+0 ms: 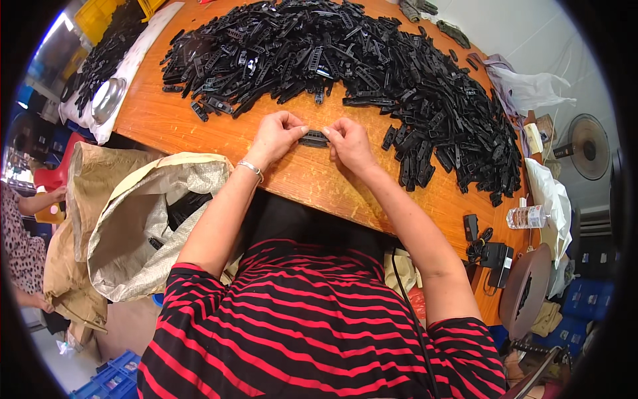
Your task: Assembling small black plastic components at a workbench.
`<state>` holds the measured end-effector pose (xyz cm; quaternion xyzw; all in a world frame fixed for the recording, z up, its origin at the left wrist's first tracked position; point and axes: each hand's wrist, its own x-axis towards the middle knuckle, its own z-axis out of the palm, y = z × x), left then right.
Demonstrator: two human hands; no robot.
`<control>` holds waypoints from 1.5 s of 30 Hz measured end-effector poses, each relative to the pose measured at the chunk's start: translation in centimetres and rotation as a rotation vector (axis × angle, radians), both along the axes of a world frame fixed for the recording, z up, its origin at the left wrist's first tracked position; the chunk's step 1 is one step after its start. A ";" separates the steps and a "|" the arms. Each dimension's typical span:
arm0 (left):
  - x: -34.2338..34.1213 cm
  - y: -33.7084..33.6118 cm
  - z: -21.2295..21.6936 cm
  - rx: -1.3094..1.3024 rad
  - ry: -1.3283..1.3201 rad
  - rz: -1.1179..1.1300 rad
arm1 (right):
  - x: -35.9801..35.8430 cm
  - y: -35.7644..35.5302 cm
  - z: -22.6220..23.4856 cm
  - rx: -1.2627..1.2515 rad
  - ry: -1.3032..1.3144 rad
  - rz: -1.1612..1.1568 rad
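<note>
Between my two hands, just above the wooden table [286, 174], is a short black plastic part [314, 138] with a slotted, ladder-like middle. My left hand [276, 136] pinches its left end with thumb and forefinger; a bracelet circles that wrist. At the other end my right hand [351, 143] grips it the same way. Beyond my hands spreads a large heap of similar black plastic parts [319, 50], curving round to the right side of the table. A few loose pieces lie at the heap's near edge.
An open woven sack [126, 226] with some black parts inside stands left of my lap. To the right are a clear plastic bottle [528, 217], a black power adapter [495, 255] with cable, and a fan [589, 146]. At far left, another person's hand [43, 302] touches a brown sack [73, 272].
</note>
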<state>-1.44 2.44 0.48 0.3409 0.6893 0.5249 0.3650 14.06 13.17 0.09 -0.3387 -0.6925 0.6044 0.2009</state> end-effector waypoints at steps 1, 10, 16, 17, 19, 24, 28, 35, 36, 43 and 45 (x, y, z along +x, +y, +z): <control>-0.2 -0.1 -0.3 -0.028 -0.003 0.005 | -0.2 -0.1 -0.1 0.058 -0.043 0.018; -0.4 0.1 -0.8 -0.092 0.156 -0.032 | -0.4 1.0 -0.6 0.318 -0.278 0.092; -1.5 0.7 -1.3 -0.212 0.285 -0.082 | -0.9 1.2 0.5 0.473 -0.441 0.119; -1.4 0.9 -1.2 -0.201 0.292 -0.085 | -0.9 1.2 0.8 0.383 -0.457 0.128; -0.8 0.7 -1.3 -0.199 0.347 -0.064 | -0.7 1.1 1.3 0.298 -0.470 0.138; 0.5 -1.7 -1.2 -0.083 0.438 0.059 | -0.1 0.0 2.4 0.450 -0.460 0.183; 1.3 -8.6 4.5 0.056 0.600 0.042 | 1.3 1.4 3.7 0.320 -0.471 0.251; -2.3 -22.5 10.7 -0.159 0.722 0.340 | 0.6 9.1 2.5 1.110 -0.304 -0.116; -3.2 -23.9 9.7 -0.183 0.744 0.369 | 0.0 9.8 2.3 1.115 -0.295 -0.121; -5.4 -25.4 2.8 -0.522 0.980 0.350 | -3.0 11.6 2.4 1.109 -0.664 -0.129; -5.9 -25.6 1.9 -0.537 0.979 0.326 | -2.7 11.7 2.0 1.111 -0.638 -0.141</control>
